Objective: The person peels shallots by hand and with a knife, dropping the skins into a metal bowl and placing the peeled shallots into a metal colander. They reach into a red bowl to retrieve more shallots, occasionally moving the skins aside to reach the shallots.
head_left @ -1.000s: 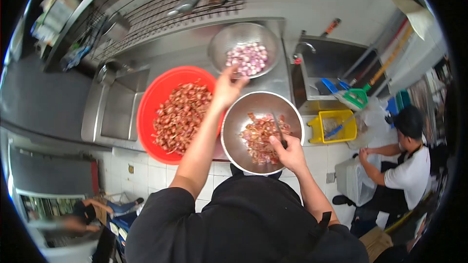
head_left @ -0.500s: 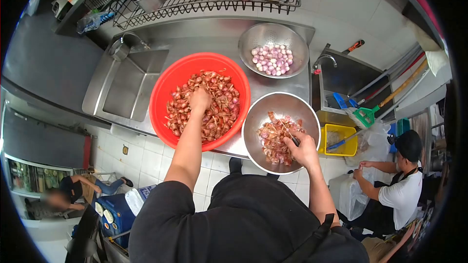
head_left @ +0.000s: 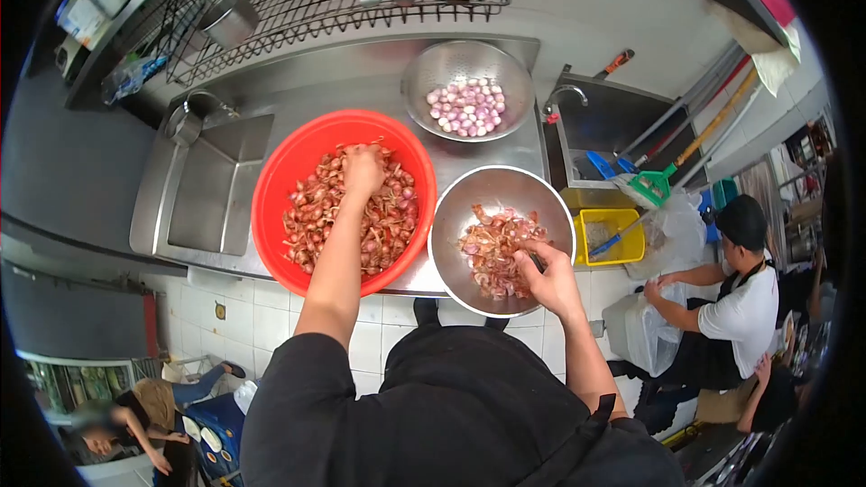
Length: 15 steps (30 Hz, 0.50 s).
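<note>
My left hand (head_left: 363, 169) is in the red basin (head_left: 270, 216), its fingers curled down among unpeeled shallots (head_left: 390, 225); the fingertips and anything between them are hidden. A small knife (head_left: 538, 262) with a dark handle is gripped in my right hand (head_left: 552, 285), over the near right side of a steel bowl (head_left: 451, 201). Its blade hardly shows against the reddish shallot skins (head_left: 493, 248) in that bowl. Behind the bowl stands a steel colander (head_left: 424, 68) with peeled shallots (head_left: 466, 106).
A sink (head_left: 212, 185) lies left on the steel counter (head_left: 307, 95), a darker sink (head_left: 591, 126) right. Above hangs a wire rack (head_left: 298, 27) with knives and a metal cup. A yellow bin (head_left: 613, 248) and a person (head_left: 735, 307) are at right; another person (head_left: 135, 415) is lower left.
The view has shifted, so the counter sits further left. My left hand has moved toward the far side of the shallot pile. The knife blade, visible before, is now hard to see.
</note>
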{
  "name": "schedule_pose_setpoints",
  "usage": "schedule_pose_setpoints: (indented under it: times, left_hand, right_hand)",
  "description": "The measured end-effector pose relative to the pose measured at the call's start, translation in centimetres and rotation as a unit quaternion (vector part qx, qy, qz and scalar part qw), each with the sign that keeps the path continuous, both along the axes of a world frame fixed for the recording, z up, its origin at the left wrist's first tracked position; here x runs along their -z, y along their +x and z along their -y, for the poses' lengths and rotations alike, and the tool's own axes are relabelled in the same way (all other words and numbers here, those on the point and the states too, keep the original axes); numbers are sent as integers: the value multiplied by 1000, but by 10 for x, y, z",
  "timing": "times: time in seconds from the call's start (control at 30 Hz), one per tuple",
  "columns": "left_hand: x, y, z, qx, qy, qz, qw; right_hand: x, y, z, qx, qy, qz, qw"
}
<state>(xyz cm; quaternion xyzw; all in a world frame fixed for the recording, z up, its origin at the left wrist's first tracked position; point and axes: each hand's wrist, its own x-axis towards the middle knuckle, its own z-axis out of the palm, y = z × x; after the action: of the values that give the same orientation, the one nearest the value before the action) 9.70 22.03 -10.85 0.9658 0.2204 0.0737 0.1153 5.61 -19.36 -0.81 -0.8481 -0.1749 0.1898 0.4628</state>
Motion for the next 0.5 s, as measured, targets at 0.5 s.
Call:
schedule_pose_setpoints:
  times: [0.5]
  left_hand:
    - [-93,-90,220,113,-770,287,558]
  right_hand:
    - [-23,-19,-11,-40,250,12,967]
